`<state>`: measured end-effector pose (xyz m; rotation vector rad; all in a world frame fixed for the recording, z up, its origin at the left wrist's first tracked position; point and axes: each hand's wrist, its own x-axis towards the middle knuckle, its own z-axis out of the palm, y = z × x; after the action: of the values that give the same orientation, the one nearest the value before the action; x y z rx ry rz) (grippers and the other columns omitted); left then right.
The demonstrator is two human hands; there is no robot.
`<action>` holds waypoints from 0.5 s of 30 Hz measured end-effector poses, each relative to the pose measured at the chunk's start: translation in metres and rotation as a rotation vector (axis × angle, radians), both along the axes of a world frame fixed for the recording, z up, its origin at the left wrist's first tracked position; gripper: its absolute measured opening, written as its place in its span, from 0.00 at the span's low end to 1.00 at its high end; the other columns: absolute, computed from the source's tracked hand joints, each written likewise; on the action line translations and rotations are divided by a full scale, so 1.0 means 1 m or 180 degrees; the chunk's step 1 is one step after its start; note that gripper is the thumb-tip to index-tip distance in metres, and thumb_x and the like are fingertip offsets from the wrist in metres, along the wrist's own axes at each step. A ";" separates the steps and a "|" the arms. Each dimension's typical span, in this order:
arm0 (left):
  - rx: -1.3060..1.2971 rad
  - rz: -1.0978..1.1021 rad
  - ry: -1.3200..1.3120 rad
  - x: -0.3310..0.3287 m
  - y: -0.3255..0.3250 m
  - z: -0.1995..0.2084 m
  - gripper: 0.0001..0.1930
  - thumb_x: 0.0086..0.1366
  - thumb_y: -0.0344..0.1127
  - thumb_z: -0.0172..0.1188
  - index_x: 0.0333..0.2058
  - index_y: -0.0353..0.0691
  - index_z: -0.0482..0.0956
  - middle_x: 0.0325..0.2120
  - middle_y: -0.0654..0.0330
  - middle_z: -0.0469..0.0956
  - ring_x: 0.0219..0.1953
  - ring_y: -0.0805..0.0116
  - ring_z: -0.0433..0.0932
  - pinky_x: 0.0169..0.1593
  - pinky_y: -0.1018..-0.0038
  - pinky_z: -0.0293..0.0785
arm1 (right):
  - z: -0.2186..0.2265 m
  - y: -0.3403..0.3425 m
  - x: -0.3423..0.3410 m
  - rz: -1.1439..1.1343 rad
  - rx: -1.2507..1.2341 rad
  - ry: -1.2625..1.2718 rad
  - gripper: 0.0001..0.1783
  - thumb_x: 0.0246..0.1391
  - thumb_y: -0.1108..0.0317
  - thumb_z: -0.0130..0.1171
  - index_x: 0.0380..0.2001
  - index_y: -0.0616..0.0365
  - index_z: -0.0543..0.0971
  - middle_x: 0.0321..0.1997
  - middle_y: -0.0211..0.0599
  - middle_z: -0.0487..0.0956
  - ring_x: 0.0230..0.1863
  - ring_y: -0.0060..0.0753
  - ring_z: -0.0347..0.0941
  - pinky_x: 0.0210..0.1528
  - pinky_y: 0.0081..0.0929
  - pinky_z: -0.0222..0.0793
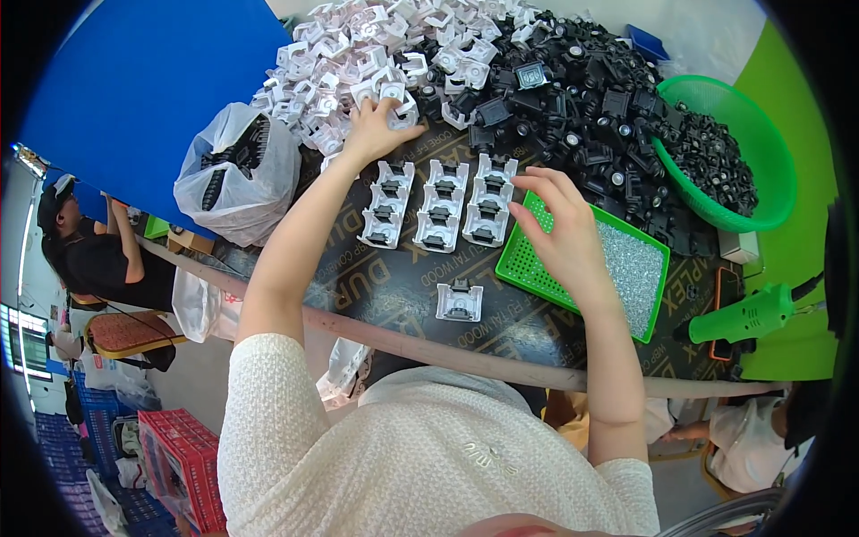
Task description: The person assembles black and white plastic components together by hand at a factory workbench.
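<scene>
My left hand (380,134) reaches to the front of a pile of white plastic housings (327,67). Its fingertips touch a housing there, with the thumb stretched away to the right. My right hand (565,237) hovers over the left part of a green tray (519,259), fingers apart, its fingertips beside the rightmost row of housings (490,210). That row, a middle row (440,204) and a left row (387,204) hold white housings with black clip-like parts in them. A single such housing (459,304) lies nearer to me.
Small silvery pieces (633,268) fill the tray's right side. Black parts (582,116) are heaped behind it, beside a green basket (778,170) of small black pieces. A green power screwdriver (743,313) is at right, a plastic bag (237,188) of black parts at left. People sit on both sides.
</scene>
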<state>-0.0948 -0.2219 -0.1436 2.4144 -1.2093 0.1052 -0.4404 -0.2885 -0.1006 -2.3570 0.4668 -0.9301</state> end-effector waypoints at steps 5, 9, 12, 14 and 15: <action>-0.0079 -0.0220 -0.0551 0.004 -0.003 -0.003 0.29 0.49 0.43 0.73 0.50 0.49 0.73 0.45 0.43 0.72 0.48 0.35 0.74 0.50 0.51 0.74 | 0.004 -0.003 0.000 -0.0011 0.0203 0.0048 0.12 0.55 0.67 0.64 0.43 0.54 0.80 0.51 0.40 0.77 0.50 0.48 0.76 0.50 0.38 0.73; 0.0132 -0.0059 -0.0690 0.016 -0.003 0.003 0.28 0.49 0.43 0.72 0.50 0.49 0.74 0.44 0.42 0.75 0.46 0.41 0.77 0.49 0.54 0.75 | 0.003 -0.005 0.000 -0.0069 0.0174 0.0011 0.11 0.56 0.66 0.64 0.42 0.54 0.81 0.50 0.39 0.77 0.49 0.48 0.77 0.49 0.38 0.74; 0.0119 -0.0050 0.1267 0.033 -0.001 0.023 0.22 0.52 0.50 0.69 0.45 0.50 0.79 0.36 0.53 0.79 0.41 0.62 0.79 0.37 0.62 0.79 | 0.003 -0.004 0.000 -0.0055 0.0207 0.0063 0.11 0.56 0.66 0.64 0.42 0.54 0.81 0.50 0.39 0.78 0.48 0.47 0.77 0.49 0.38 0.74; -0.0147 0.0049 0.1883 0.025 0.005 0.047 0.23 0.53 0.53 0.68 0.45 0.51 0.79 0.36 0.59 0.78 0.39 0.71 0.77 0.33 0.69 0.77 | 0.001 -0.006 -0.001 -0.0067 0.0265 0.0103 0.11 0.56 0.66 0.64 0.42 0.54 0.81 0.50 0.39 0.78 0.48 0.47 0.77 0.49 0.38 0.74; -0.0204 0.0145 0.2073 0.019 0.006 0.060 0.23 0.55 0.54 0.66 0.46 0.52 0.78 0.37 0.62 0.76 0.39 0.71 0.74 0.35 0.71 0.77 | 0.001 -0.007 -0.002 -0.0097 0.0256 0.0086 0.11 0.56 0.66 0.64 0.42 0.54 0.81 0.50 0.39 0.78 0.48 0.47 0.77 0.49 0.38 0.74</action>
<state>-0.0754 -0.2160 -0.0832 2.1541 -0.8278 -0.5747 -0.4425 -0.2954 -0.0997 -2.2982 0.5424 -0.8777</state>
